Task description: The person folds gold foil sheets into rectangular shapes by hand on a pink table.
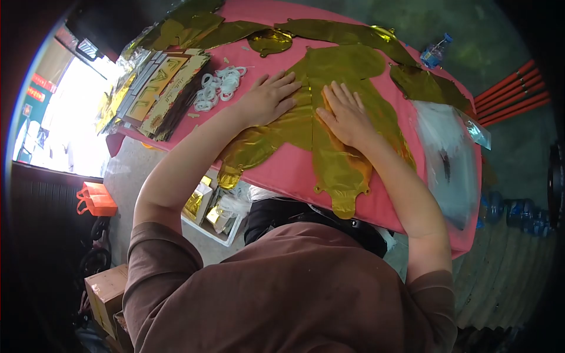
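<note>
A flat gold foil balloon lies uninflated across the pink-covered table, its lower end reaching over the front edge. My left hand rests palm down on the foil's left part, fingers stretched out. On the right part, my right hand also presses flat, with its fingers extended. Neither hand grips anything. A bundle of white ribbon lies to the left of my left hand. More flat gold foil balloons are spread along the far side.
Printed cards are stacked at the left. Clear plastic bags lie at the right, and a water bottle stands at the far right edge. Below the table sits a white box of packages; an orange bag is further left.
</note>
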The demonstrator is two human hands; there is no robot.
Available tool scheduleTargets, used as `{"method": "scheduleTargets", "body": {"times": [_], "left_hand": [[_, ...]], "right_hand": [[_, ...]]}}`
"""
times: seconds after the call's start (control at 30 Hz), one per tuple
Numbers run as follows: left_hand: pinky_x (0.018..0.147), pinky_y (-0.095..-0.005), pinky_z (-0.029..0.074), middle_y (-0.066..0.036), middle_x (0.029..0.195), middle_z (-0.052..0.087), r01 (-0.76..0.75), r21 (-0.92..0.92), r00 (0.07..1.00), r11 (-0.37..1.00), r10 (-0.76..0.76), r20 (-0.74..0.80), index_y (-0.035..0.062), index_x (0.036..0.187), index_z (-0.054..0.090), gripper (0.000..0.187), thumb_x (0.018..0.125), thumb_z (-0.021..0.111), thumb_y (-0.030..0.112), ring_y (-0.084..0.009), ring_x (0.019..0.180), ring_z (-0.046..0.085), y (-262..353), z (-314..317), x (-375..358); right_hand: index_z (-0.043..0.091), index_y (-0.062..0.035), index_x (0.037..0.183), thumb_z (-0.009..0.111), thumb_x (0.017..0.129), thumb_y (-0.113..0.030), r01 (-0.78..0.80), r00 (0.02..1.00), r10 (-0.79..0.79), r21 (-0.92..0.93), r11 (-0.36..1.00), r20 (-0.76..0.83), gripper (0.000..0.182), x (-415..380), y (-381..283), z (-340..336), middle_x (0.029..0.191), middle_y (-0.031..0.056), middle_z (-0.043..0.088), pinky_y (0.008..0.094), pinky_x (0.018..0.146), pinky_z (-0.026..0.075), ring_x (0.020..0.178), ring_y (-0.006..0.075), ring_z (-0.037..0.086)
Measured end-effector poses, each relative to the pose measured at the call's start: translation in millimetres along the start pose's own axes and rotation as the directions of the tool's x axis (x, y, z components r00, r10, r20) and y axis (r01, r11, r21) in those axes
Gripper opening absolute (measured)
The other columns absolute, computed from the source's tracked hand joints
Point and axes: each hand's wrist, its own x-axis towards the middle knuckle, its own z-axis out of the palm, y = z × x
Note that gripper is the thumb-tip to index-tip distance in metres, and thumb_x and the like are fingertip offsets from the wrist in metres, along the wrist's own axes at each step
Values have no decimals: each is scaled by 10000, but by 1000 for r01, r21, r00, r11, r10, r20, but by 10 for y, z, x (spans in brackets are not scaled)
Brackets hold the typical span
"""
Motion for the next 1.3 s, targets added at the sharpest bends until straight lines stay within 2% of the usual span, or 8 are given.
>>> {"method": "scheduleTargets", "body": {"times": [0.07,0.13,0.23,0.33,0.47,0.53,0.73,1.3], "left_hand": [[1076,-487,208,-130,1438,302,-26,4,999,1000,26,-38,123,1359,370,482,930,425,335,-297,1351,233,-36,75,-38],[1080,-485,196,-124,1437,306,-10,14,998,1000,11,-55,124,1363,366,484,931,425,336,-293,1353,229,6,62,-21],[1079,-482,200,-122,1434,312,-14,18,998,1000,15,-62,114,1353,378,484,927,434,337,-290,1351,233,14,53,-25],[1078,-480,203,-127,1432,314,-5,15,998,1000,6,-60,104,1340,393,481,923,442,337,-293,1349,235,8,59,-20],[1066,-485,236,-125,1395,365,-38,18,991,999,40,-130,121,1320,419,497,900,455,384,-299,1321,287,-38,114,-19],[1066,-483,235,-128,1394,364,-26,11,991,1000,27,-130,121,1321,417,500,898,458,384,-298,1322,285,-22,102,-17],[1071,-476,215,-139,1425,321,2,1,998,1000,-2,-65,98,1338,395,492,912,458,335,-302,1341,250,38,22,-38],[1069,-482,220,-148,1407,343,-32,-26,995,999,29,-97,101,1326,408,506,892,490,349,-308,1332,268,-19,64,-31]], "right_hand": [[284,-54,1393,382,919,-467,-38,999,38,-10,999,21,636,15,-72,-24,1460,189,215,454,1100,140,1365,318,175],[271,-17,1389,379,915,-485,-123,991,128,-110,986,39,674,64,-203,-23,1464,204,190,463,1102,123,1369,338,148],[252,18,1384,379,907,-509,-86,996,80,-176,981,-37,722,110,-323,72,1467,218,164,478,1100,118,1374,344,126],[236,37,1382,377,906,-518,-117,993,117,-81,990,-9,744,116,-394,105,1466,232,147,486,1098,113,1376,345,113],[221,38,1387,378,906,-519,-123,992,124,-88,988,5,752,47,-430,79,1463,237,151,493,1096,107,1374,351,115],[216,43,1387,374,908,-515,-78,997,77,-38,996,-6,752,35,-444,70,1462,238,155,499,1094,102,1372,359,114],[203,45,1389,366,912,-508,-88,996,89,-42,995,22,748,44,-464,91,1458,242,163,510,1091,100,1369,367,117],[214,45,1386,366,908,-514,-100,995,100,-66,993,0,750,10,-521,108,1448,241,196,514,1090,106,1365,362,146]]}}
